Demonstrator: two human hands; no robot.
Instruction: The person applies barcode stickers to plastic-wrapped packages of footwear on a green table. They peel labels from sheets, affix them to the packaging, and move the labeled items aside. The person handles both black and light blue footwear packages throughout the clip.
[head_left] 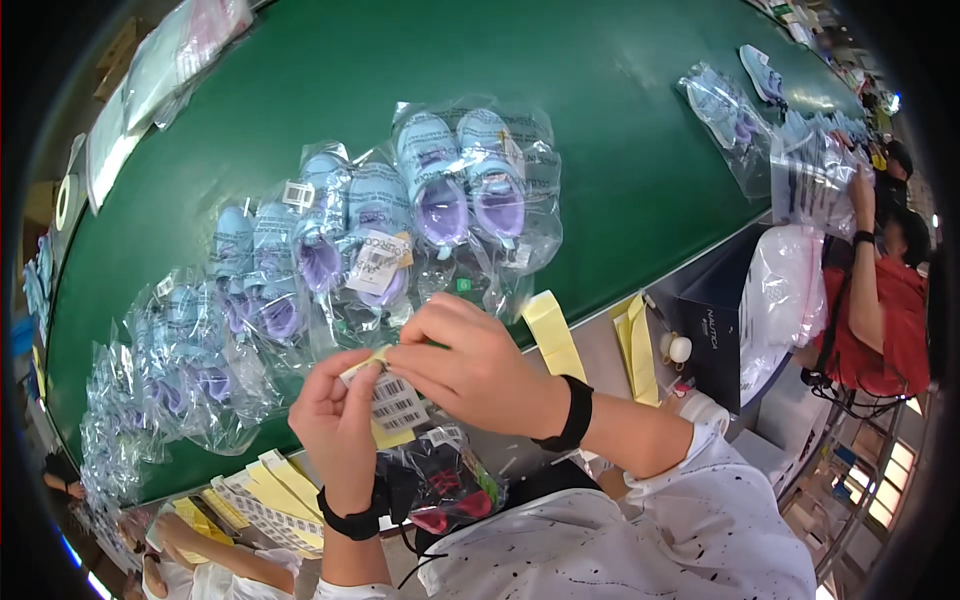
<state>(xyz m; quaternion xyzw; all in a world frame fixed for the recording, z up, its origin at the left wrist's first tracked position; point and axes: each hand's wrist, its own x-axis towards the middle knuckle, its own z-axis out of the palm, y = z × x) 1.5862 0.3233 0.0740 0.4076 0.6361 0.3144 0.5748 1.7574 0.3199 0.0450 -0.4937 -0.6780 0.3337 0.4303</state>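
Between thumb and fingers, my left hand (pixel 335 415) pinches a small yellow-backed sheet of barcode stickers (pixel 398 408). My right hand (pixel 465 360) is closed at the sheet's upper edge, its fingertips meeting those of the left. Whether a sticker is lifted there is hidden by the fingers. Just beyond lies a pair of light-blue shoes with purple linings (pixel 425 140) in a clear printed bag. To its left is another bagged pair (pixel 375 195) with a white tag on it. Below the sheet, a bag of dark and pink footwear (pixel 450 485) rests close to my body.
More bagged shoes (pixel 180 330) line the green table (pixel 620 130) toward the left. Yellow strips (pixel 553 335) and sticker sheets (pixel 265 500) lie along the near edge. A dark box (pixel 712 320) stands at right, near a person in red (pixel 885 330). Another person's arms (pixel 225 560) are at lower left.
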